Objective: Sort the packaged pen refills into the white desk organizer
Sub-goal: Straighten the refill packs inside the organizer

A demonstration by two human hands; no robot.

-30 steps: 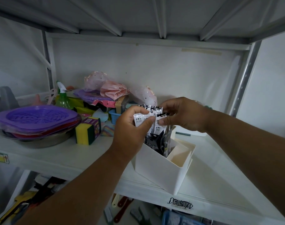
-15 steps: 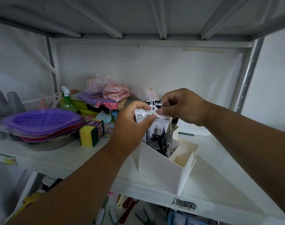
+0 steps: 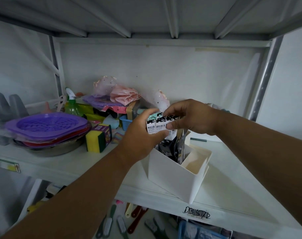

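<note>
We hold the pen refill packs (image 3: 158, 125) by their tops with both hands, the left hand (image 3: 140, 137) and the right hand (image 3: 190, 118) pinched tight on them. The packs stand in the back part of the white organizer (image 3: 174, 176), which sits near the front edge of the shelf (image 3: 233, 178), right of the yellow sponge (image 3: 93, 141)

Left hand (image 3: 140, 135) reaching forward, fingers curled, thumb pinching | Right hand (image 3: 190, 118) coming in from right, fingertips pinching, knuckles up | Hands nearly touching
</note>
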